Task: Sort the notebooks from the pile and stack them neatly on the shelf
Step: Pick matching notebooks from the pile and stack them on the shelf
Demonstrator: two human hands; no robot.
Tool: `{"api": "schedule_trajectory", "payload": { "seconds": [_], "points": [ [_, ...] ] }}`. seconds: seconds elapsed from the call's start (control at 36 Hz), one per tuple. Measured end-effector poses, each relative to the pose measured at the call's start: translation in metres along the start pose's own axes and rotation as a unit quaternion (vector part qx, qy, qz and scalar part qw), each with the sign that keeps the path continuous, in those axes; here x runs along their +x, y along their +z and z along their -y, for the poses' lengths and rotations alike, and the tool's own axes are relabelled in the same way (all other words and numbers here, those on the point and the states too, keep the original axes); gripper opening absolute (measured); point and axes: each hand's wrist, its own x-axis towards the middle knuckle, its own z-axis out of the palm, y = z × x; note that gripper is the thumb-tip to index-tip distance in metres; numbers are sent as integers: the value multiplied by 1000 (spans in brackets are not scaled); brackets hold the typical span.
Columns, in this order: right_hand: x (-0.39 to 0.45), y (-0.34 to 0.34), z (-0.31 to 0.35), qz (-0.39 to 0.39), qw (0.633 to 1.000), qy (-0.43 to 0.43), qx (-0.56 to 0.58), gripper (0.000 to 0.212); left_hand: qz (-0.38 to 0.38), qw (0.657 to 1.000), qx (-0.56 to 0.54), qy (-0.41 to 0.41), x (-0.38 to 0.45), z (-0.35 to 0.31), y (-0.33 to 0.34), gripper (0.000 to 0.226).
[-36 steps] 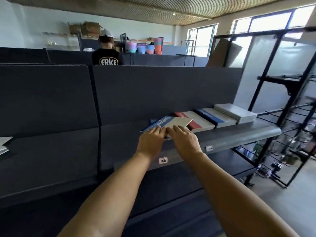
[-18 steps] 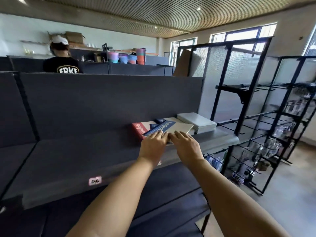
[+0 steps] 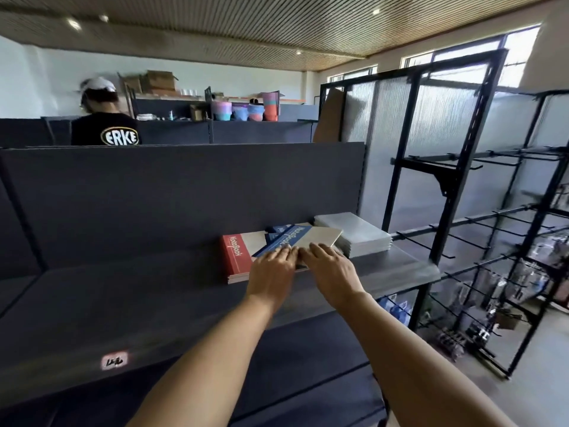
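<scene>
on the dark grey flat shelf [image 3: 123,303], furthest left, lies a thin stack of red-spined paper notebooks [image 3: 235,257]. just right of it the left hand [image 3: 271,272] and the right hand [image 3: 331,269] rest side by side, fingers straight and flat, pressing the near edge of a blue-and-cream card-covered notebook [image 3: 303,238] lying askew across the stacks. it looks light, thin, bendy and slick, best taken by both long edges. rightmost sits a tidy pile of pale grey notebooks [image 3: 357,231].
</scene>
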Motion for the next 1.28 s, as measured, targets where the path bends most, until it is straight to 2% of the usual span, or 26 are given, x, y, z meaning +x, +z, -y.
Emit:
{"api": "schedule_trajectory", "payload": {
  "seconds": [0.14,0.28,0.44,0.56,0.72,0.83,0.92,1.03,1.17,1.28],
  "points": [
    [18,14,-12,14,1000,-12,-8,44,2,1000,-10,-20,18,5,18,47],
    [28,28,-19,-7,1000,-16,21,37,21,999,-8,-28,29,10,37,49],
    [35,52,-31,77,996,-45,-16,43,42,996,-26,-76,25,7,56,48],
    [28,63,-51,134,991,-13,-28,43,72,992,-12,-106,26,-5,63,52],
    [30,68,-79,143,990,-18,8,65,131,980,16,-151,32,-9,61,53],
    [31,75,-86,137,987,-44,65,77,188,962,55,-190,32,-11,61,77],
    [29,80,-88,137,983,-48,110,74,244,939,23,-241,32,-11,58,94],
    [31,80,-85,108,982,1,156,57,283,919,9,-274,37,-7,54,104],
    [42,76,-78,76,969,120,202,47,312,909,-3,-275,42,-2,54,110],
    [52,74,-71,51,931,239,272,38,325,910,26,-254,43,0,58,110]
  ]
}}
